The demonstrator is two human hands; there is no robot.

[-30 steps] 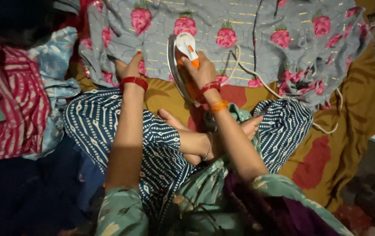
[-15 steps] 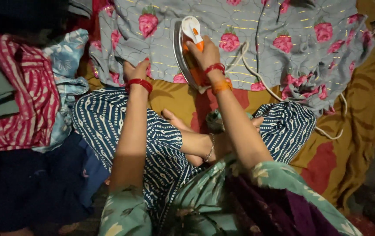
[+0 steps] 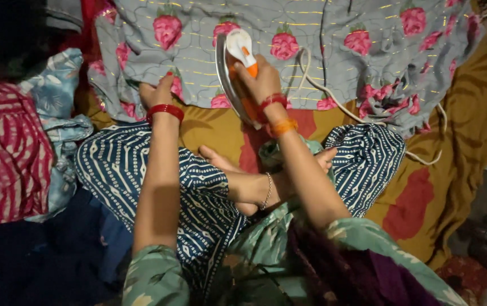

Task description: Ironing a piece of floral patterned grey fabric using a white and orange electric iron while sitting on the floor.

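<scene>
Mustard bedsheet (image 3: pixel 215 133); one iron (image 3: pixel 238 73) in right grip (image 3: pixel 260 82); left hand (image 3: pixel 155 93) flat on one grey cloth (image 3: pixel 311 51).

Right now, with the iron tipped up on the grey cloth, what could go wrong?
1. The right hand holds the iron tilted on edge; if the grip slips, its soleplate could fall toward the bare foot just below.
2. The left hand presses the grey strawberry-print cloth close beside the iron, so it could get touched.
3. The white cord loops across the cloth and might snag.
</scene>
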